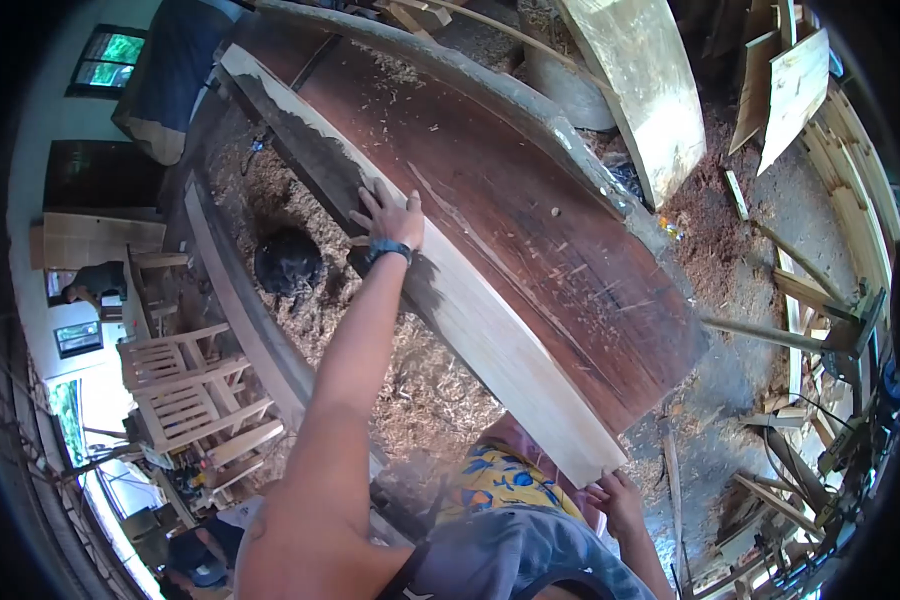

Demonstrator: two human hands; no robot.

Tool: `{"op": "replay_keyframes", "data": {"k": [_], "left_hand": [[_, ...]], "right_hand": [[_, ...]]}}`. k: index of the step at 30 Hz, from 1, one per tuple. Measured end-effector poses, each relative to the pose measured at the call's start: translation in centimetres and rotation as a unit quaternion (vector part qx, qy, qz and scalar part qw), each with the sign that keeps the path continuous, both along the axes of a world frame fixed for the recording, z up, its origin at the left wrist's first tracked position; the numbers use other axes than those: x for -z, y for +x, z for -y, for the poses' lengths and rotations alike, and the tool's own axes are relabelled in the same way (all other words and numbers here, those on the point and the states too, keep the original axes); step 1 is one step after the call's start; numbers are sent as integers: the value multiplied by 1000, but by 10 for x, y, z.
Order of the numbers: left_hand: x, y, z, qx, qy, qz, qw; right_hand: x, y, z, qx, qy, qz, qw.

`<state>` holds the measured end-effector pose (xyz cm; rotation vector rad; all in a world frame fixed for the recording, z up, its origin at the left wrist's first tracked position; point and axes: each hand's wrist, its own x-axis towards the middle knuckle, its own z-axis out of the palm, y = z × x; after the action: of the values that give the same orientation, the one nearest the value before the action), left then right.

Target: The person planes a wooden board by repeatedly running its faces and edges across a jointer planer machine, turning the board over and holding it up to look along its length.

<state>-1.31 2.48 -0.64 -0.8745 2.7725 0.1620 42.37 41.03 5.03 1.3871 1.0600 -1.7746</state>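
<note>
A long pale plank [500, 325] lies slantwise before me along the edge of a wide reddish-brown wood slab [580, 300]. Its far stretch has a dark, rough patch. My left hand [388, 217], with a dark band at the wrist, rests on the plank near its middle, fingers spread. At the plank's near end, my right hand [616, 497] has its fingers curled around the corner; part of its grip is hidden. Wood shavings are scattered over the slab.
Shavings cover the floor around a dark rounded shape [288, 262]. Slatted wooden frames [185, 390] stand left, where two people are visible. A curved slab [640, 80] leans at the back. Scrap boards [790, 295] and a long stick [760, 333] lie right.
</note>
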Motion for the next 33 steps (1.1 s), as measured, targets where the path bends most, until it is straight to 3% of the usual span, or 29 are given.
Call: {"op": "replay_keyframes", "data": {"k": [2, 9, 33], "left_hand": [[3, -2, 1, 1, -8, -9, 1000], [5, -20, 18, -10, -16, 9, 1000], [20, -205, 190, 9, -37, -50, 998]], "right_hand": [[13, 5, 4, -18, -6, -39, 999], [16, -9, 18, -1, -1, -17, 1000], [9, -199, 180, -79, -4, -26, 997]]}}
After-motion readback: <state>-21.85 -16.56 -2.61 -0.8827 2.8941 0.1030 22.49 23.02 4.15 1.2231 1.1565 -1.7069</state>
